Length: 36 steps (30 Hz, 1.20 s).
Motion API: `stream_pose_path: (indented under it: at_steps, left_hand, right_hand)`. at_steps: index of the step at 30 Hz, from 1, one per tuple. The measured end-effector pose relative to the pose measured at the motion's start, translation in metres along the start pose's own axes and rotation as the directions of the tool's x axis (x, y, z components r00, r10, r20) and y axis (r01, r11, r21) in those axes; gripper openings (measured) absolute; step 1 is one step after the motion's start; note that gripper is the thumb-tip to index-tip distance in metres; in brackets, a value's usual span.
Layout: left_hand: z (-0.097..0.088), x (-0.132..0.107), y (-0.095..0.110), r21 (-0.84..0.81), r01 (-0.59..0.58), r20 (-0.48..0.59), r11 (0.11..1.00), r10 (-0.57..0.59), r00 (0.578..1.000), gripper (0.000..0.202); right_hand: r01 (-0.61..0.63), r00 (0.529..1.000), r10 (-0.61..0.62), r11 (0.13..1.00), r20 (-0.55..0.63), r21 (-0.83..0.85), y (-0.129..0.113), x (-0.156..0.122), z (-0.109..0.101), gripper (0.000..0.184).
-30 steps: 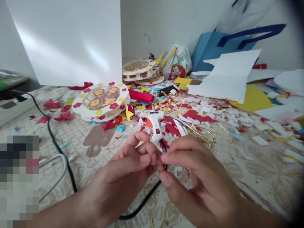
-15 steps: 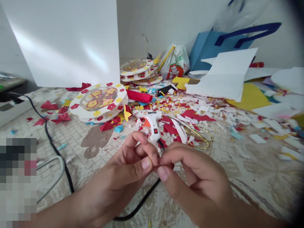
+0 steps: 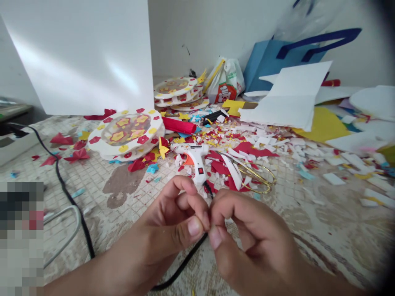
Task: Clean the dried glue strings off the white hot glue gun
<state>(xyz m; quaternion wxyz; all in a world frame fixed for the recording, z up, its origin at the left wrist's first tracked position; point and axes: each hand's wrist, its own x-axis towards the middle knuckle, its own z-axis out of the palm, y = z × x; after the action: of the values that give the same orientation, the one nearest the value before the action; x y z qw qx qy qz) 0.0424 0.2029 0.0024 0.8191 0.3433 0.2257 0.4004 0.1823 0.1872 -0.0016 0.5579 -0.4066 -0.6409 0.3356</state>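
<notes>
My left hand (image 3: 168,228) and my right hand (image 3: 247,238) meet fingertip to fingertip low in the middle of the view, both pinched on something tiny that the fingers hide. Just beyond them a white hot glue gun (image 3: 195,158) with an orange trigger lies on the patterned cloth. Its black cord (image 3: 182,265) runs under my hands. Gold-handled scissors (image 3: 259,176) lie to the right of the gun among paper scraps.
A round white disc with red and yellow paper flowers (image 3: 125,131) lies at left, a stack of similar discs (image 3: 175,90) behind it. Red, white and yellow scraps (image 3: 265,146) litter the cloth. A white board (image 3: 80,53), blue bag (image 3: 277,57) and white sheets (image 3: 290,98) stand behind.
Both hands have drawn slightly nearer and lower, fingertips pressing closer together. The view has shifted a little to the right.
</notes>
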Motion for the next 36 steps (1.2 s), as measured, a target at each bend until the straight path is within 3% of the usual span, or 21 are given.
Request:
stream_pose_path:
  at_steps: [16, 20, 28, 33, 36]
  left_hand:
    - [-0.002, 0.001, 0.001, 0.015, 0.001, -0.018, 1.0, 0.0, 1.0, 0.015]
    - [-0.003, 0.001, 0.0, 0.041, 0.005, -0.017, 0.999, -0.004, 1.0, 0.014]
    - [-0.002, 0.0, 0.003, 0.097, -0.02, -0.027, 0.995, 0.023, 0.999, 0.015]
    - [-0.002, 0.001, 0.001, 0.211, -0.111, -0.003, 0.971, 0.114, 0.993, 0.016]
    - [-0.003, 0.002, -0.004, 0.259, -0.093, -0.048, 0.961, 0.109, 0.993, 0.016]
  right_hand:
    - [0.044, 0.999, -0.044, 0.999, -0.014, -0.006, 0.004, 0.0, 0.001, 0.011]
    - [-0.015, 0.998, 0.018, 0.999, 0.068, -0.048, -0.001, 0.005, -0.003, 0.012]
    - [-0.033, 0.998, 0.035, 0.999, 0.049, -0.027, -0.004, 0.001, -0.006, 0.01]
    - [-0.088, 0.995, 0.088, 0.996, 0.043, -0.008, -0.005, 0.002, -0.004, 0.012]
    - [-0.181, 0.983, 0.179, 0.983, 0.041, 0.042, -0.003, 0.002, -0.003, 0.012]
